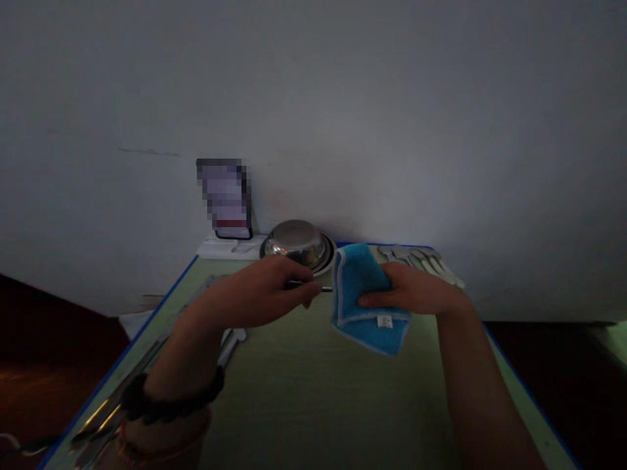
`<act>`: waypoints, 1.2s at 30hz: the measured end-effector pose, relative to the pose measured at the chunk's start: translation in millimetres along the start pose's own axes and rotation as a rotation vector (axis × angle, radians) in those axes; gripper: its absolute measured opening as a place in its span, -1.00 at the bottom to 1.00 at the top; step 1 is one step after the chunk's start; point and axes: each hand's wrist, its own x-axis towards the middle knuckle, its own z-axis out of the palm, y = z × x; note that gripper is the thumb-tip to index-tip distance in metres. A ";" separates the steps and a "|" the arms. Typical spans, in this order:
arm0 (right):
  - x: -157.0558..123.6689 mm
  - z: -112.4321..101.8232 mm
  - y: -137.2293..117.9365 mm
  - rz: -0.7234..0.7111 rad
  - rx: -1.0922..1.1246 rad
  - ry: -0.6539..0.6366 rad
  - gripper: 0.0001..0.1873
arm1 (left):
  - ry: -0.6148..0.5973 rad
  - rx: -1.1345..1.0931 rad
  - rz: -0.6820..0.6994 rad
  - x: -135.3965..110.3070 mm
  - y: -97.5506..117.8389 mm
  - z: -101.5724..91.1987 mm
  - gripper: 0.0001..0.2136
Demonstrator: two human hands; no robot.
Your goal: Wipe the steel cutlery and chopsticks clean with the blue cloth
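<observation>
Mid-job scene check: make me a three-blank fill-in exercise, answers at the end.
1. The right hand holds a cloth coloured ____.
2. A dark bracelet circles the ____ wrist.
3. Across the view, the metal bowl sits between the spoons and the upright ____.

Missing words: blue; left; phone.

Cloth (360, 294) in the right hand (414, 287): matt, napped textile. Bowl (296, 240) beyond the left hand (272, 290): smooth, glossy metal. Worktop (323, 398) beneath both: smooth, matt.
</observation>
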 end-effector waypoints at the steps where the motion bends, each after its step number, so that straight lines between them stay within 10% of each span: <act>1: 0.6 0.7 -0.6 0.004 -0.001 0.025 -0.66 | 0.000 -0.001 -0.001 0.0 0.1 0.0 -0.64; 15: 2.6 2.4 10.5 -0.133 0.009 0.176 -0.71 | 0.041 -0.025 0.025 -2.2 -2.3 -2.9 -0.65; 27: 28.5 24.4 -7.1 -0.085 0.158 1.075 -0.56 | 0.199 -0.273 -0.047 1.7 4.9 5.6 -0.66; 36: 47.4 39.1 3.7 -0.045 0.613 1.181 -0.55 | 0.234 -0.191 -0.050 15.0 24.2 17.4 -0.68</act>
